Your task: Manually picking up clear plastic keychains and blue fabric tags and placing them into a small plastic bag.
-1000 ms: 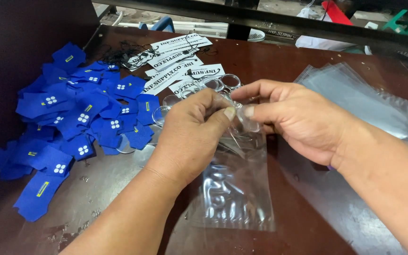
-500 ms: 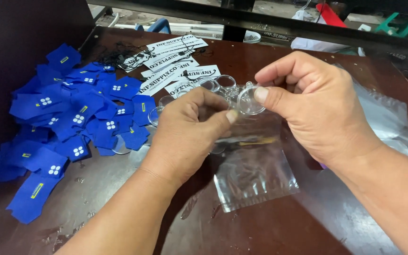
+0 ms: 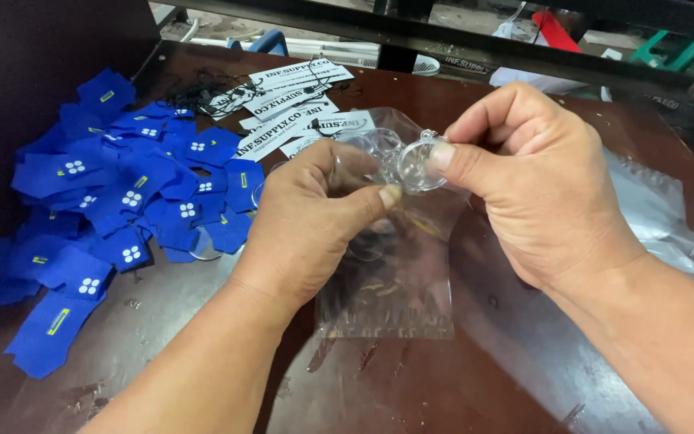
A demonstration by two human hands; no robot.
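- Left hand (image 3: 315, 221) and right hand (image 3: 524, 185) pinch a clear plastic bag (image 3: 391, 273), fingers clamped.
- Blue fabric tags (image 3: 114, 201) heaped just left; white paper labels (image 3: 299, 108) behind.
- More clear bags (image 3: 652, 209) lie right on the brown table (image 3: 459, 378).

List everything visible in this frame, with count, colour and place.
clear plastic bag: one, transparent, centre, held by both hands
clear round piece: one, transparent, pinched at right hand's fingertips
blue fabric tags: many, blue, heaped at left
white printed labels: several, white, top centre
spare clear bags: a few, transparent, at right
table: one, dark brown, underneath
left hand: grips bag mouth
right hand: holds round piece
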